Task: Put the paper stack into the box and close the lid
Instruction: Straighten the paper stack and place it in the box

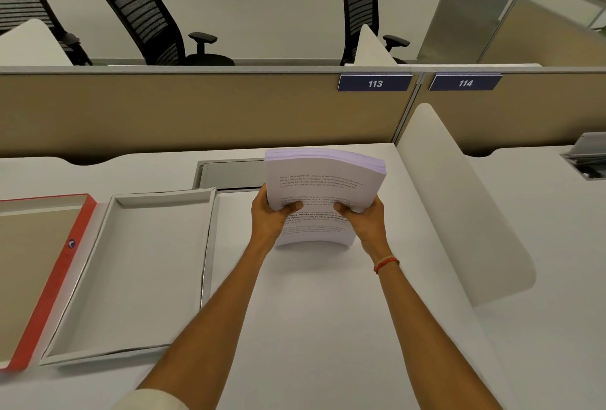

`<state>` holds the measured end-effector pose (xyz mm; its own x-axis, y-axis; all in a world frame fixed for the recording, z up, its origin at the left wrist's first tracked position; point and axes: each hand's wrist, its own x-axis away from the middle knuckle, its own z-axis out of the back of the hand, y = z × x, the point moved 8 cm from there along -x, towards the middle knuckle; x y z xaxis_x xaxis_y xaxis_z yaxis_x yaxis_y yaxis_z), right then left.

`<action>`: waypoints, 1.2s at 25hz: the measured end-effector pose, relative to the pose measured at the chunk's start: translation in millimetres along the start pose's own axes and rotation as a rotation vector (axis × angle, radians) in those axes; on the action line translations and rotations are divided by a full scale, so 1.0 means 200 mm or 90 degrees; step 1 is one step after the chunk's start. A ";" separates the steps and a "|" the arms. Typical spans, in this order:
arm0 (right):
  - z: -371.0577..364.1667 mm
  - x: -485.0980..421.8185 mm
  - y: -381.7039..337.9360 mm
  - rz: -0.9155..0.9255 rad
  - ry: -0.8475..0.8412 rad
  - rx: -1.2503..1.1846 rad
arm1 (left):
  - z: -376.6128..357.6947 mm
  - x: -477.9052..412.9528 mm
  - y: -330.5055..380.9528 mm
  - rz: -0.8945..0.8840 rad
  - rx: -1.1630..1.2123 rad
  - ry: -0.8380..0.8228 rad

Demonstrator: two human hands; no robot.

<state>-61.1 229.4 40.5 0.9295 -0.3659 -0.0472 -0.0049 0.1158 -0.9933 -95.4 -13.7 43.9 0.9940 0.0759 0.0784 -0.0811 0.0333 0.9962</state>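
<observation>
The left hand [273, 216] and the right hand [362, 216] grip the lower sides of a paper stack [323, 193], thumbs on its printed top sheet, holding it tilted above the white desk [328, 311]. To the left of the left hand lies an open white box [137, 344], empty, and beyond it a red-edged lid [49, 278], inside up.

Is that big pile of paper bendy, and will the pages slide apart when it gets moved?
Probably bendy: the paper stack already curves where the left hand and right hand grip its lower part. The sheets look loose, with top edges fanned slightly, so they may slip apart. It is thick, so likely rather heavy.
</observation>
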 end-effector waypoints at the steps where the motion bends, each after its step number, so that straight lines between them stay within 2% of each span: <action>1: 0.00 0.00 0.00 -0.001 -0.002 0.000 | 0.00 0.00 0.00 0.001 -0.002 0.000; 11: -0.03 0.02 0.02 -0.012 -0.039 0.013 | 0.02 0.02 -0.05 0.002 -0.022 -0.040; 18: -0.02 0.05 0.04 -0.028 0.003 0.017 | 0.05 0.04 -0.10 0.037 -0.041 -0.026; 23: -0.04 0.02 -0.03 -0.033 0.008 0.053 | 0.05 0.02 -0.03 0.033 -0.059 -0.023; 30: -0.07 -0.04 -0.17 -0.108 0.006 0.080 | 0.07 -0.04 0.17 0.011 -0.119 -0.064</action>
<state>-72.6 215.3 73.4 0.9097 -0.3979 0.1188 0.1984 0.1653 -0.9661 -106.0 -27.2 77.3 0.9939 -0.0222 0.1077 -0.1003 0.2177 0.9708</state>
